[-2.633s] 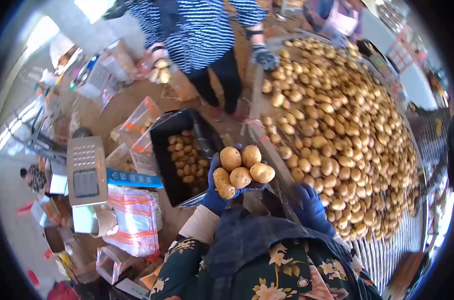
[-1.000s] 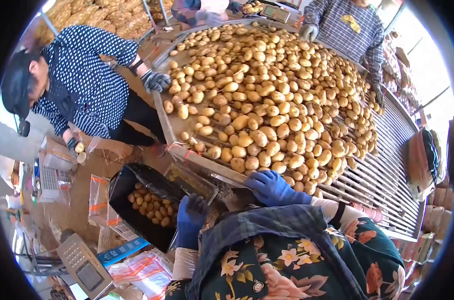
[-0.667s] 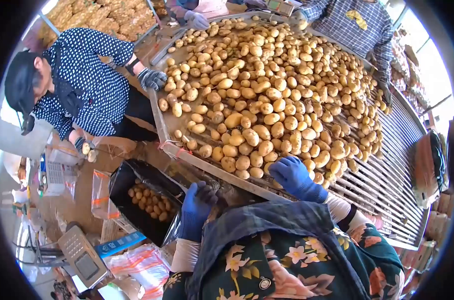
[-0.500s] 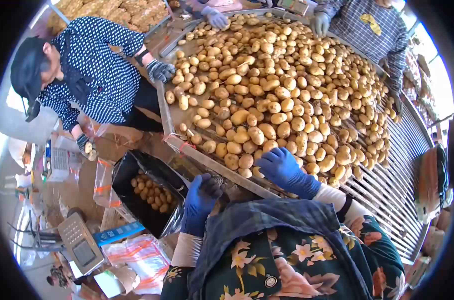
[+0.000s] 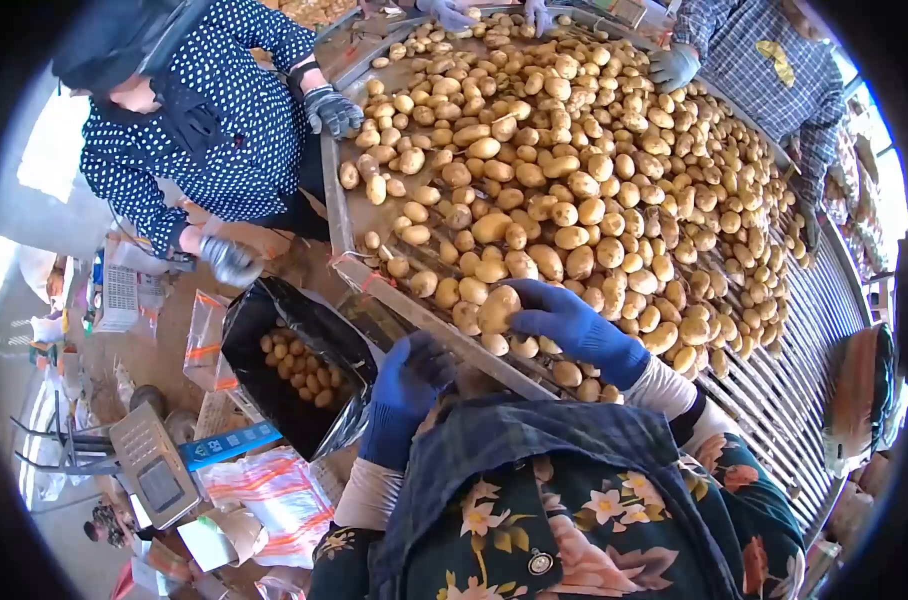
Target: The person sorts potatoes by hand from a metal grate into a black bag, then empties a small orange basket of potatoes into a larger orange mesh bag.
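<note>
My right hand, in a blue glove, closes its fingers around a large potato at the near edge of the sorting table. A broad heap of potatoes spreads beyond it, with several loose ones close to my wrist. My left hand, also gloved in blue, is off the table's near rim, fingers apart and slightly curled, and I see nothing in it. Just left of it stands a container with a black plastic liner; potatoes lie at its bottom.
At left a co-worker in a dotted shirt has one gloved hand on the table rim and another above the lined container. Other workers' gloved hands are across the heap. A scale and plastic bags are at lower left.
My right hand has taken hold of a large potato at the near edge. My left hand has shifted slightly. The dotted-shirt co-worker leans closer, the lower glove moving right toward the lined container.
</note>
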